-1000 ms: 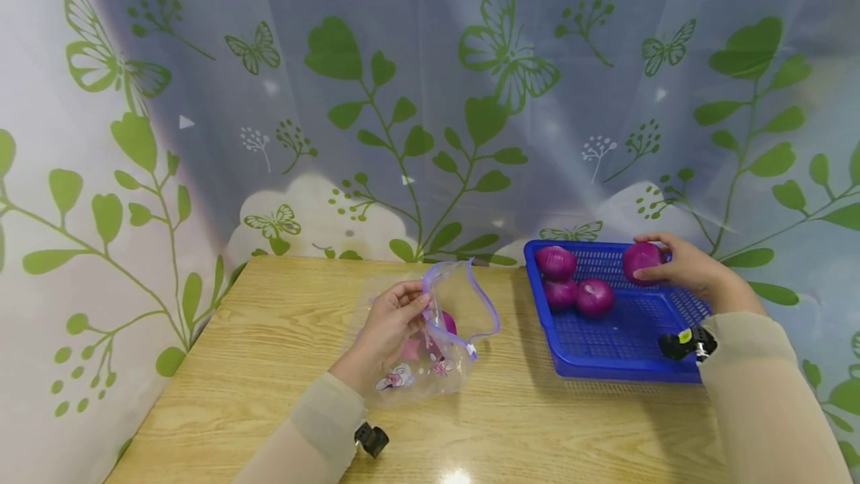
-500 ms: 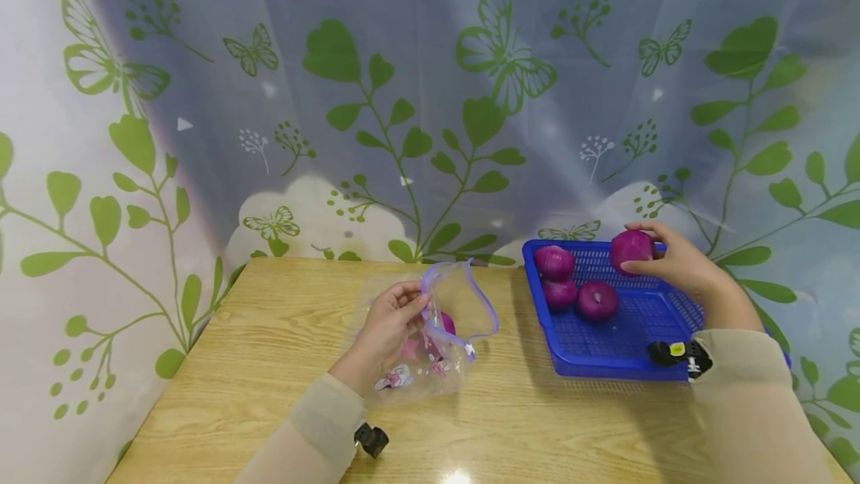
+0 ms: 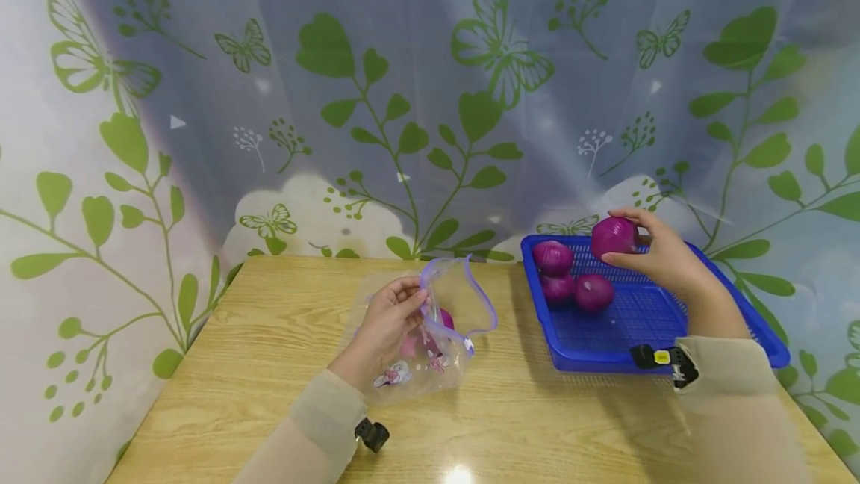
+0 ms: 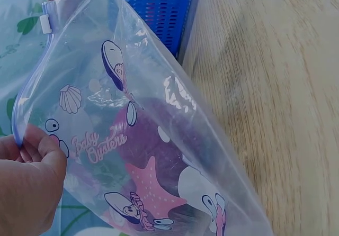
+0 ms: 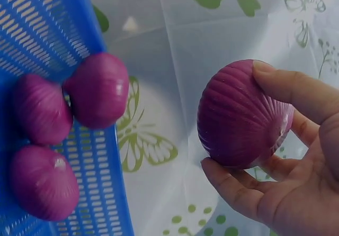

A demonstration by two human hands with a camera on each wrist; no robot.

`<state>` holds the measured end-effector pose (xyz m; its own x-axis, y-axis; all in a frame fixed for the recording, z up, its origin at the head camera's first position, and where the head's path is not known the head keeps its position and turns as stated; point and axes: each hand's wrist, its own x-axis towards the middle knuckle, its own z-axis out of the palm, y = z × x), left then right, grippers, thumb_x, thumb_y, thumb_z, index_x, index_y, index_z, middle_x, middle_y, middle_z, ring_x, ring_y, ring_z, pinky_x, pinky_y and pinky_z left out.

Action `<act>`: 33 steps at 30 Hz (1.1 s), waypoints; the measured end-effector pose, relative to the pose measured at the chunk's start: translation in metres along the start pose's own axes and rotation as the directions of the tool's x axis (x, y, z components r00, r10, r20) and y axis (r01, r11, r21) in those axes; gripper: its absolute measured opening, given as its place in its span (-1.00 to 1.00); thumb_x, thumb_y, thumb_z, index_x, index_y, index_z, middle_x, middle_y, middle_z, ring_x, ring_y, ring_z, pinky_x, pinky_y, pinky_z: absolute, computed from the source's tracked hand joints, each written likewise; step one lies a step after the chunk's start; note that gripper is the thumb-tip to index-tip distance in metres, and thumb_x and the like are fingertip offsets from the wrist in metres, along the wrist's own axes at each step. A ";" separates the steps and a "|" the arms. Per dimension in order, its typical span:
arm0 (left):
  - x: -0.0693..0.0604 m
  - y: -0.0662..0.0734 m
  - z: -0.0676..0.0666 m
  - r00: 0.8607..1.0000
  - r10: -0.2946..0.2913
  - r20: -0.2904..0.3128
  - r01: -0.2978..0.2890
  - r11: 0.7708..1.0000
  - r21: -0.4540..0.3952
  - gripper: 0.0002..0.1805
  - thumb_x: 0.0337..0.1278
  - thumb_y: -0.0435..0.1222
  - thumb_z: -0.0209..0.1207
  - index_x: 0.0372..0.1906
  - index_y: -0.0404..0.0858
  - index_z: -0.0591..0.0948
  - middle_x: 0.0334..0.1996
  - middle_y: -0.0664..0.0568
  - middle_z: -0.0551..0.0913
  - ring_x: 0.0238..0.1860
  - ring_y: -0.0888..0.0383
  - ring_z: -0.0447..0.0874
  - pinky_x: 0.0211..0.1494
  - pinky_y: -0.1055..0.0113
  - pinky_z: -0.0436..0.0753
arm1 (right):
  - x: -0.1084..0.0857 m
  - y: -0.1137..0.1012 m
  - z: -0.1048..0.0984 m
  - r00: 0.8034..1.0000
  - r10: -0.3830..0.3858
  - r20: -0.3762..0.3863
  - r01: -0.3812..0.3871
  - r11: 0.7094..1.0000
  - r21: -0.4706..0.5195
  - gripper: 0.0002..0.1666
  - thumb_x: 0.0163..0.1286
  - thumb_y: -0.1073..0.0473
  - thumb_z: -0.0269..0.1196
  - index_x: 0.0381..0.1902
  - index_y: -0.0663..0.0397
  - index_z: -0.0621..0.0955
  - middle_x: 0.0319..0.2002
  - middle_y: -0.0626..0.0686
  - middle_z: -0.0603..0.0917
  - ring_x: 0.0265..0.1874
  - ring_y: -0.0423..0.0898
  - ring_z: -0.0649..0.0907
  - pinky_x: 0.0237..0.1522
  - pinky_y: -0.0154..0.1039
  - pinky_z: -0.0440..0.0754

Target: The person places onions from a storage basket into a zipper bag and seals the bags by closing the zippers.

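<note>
My left hand pinches the purple zip edge of a clear zip bag printed with cartoon sea creatures. The bag's mouth gapes toward the right, and a purple onion shows through its printed side in the left wrist view. Above the back of a blue basket, my right hand grips another purple onion between thumb and fingers. Inside the basket's left end lie three more onions, close together.
Pale wood tabletop lies under the bag and basket. A patterned curtain with green leaves and butterflies rises directly behind the table's back edge. The basket's raised rim stands between the right hand and the bag.
My right hand has lifted the onion up and to the left, from inside the basket to above its back rim. The left hand and bag have stayed nearly still.
</note>
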<state>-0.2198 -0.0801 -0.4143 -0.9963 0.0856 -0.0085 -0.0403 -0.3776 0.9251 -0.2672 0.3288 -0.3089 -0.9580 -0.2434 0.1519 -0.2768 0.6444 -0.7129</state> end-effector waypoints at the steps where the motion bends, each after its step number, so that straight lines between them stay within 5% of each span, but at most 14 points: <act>1: 0.000 0.000 0.000 1.000 0.002 0.003 -0.002 1.000 -0.007 -0.83 0.34 -0.53 0.12 -0.02 -0.39 0.55 -0.32 0.04 0.56 -0.36 0.23 0.55 -0.28 0.46 0.55 | 0.000 -0.002 0.001 1.000 -0.006 -0.003 0.006 1.000 -0.002 -0.04 0.31 0.07 0.43 0.51 0.09 0.19 0.35 0.36 0.30 0.24 0.39 0.41 -0.13 -0.12 0.65; 5: 0.000 0.000 0.000 1.000 0.012 0.013 -0.012 1.000 -0.017 -0.83 0.35 -0.52 0.12 -0.03 -0.37 0.55 -0.32 0.03 0.56 -0.36 0.23 0.55 -0.30 0.46 0.55 | -0.001 -0.010 0.007 0.999 -0.029 -0.016 0.029 1.000 -0.002 -0.05 0.30 0.07 0.44 0.50 0.06 0.21 0.36 0.35 0.30 0.25 0.40 0.40 -0.11 -0.03 0.66; 11: -0.001 0.001 0.000 1.000 0.000 0.014 0.000 1.000 -0.021 -0.82 0.36 -0.52 0.11 -0.01 -0.35 0.54 -0.32 0.06 0.55 -0.36 0.24 0.53 -0.31 0.48 0.52 | 0.000 -0.023 0.023 0.998 -0.067 -0.015 0.067 0.998 0.004 -0.07 0.31 0.10 0.43 0.49 0.10 0.20 0.34 0.35 0.31 0.19 0.35 0.49 -0.12 -0.25 0.67; 17: -0.001 0.000 -0.001 1.000 -0.003 0.029 0.004 1.000 -0.016 -0.79 0.38 -0.52 0.09 0.05 -0.40 0.50 -0.30 0.06 0.54 -0.34 0.22 0.53 -0.31 0.47 0.52 | 0.000 -0.036 0.040 0.992 -0.120 -0.028 0.120 0.993 -0.007 -0.11 0.31 0.17 0.43 0.46 0.13 0.23 0.30 0.32 0.34 0.09 0.29 0.58 -0.02 0.04 0.69; 33: 0.001 -0.001 -0.001 0.999 -0.023 0.036 0.023 1.000 0.002 -0.77 0.40 -0.48 0.09 0.08 -0.40 0.48 -0.27 0.07 0.53 -0.30 0.22 0.50 -0.26 0.48 0.51 | 0.004 -0.053 0.080 0.987 -0.155 -0.045 0.158 0.984 0.078 -0.11 0.29 0.16 0.44 0.45 0.08 0.25 0.30 0.27 0.35 0.11 0.25 0.55 0.00 0.18 0.66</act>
<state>-0.2212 -0.0810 -0.4156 -0.9917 0.1276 -0.0157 -0.0628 -0.3742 0.9252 -0.2501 0.2353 -0.3255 -0.9060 -0.3072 0.2914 -0.4180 0.5393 -0.7311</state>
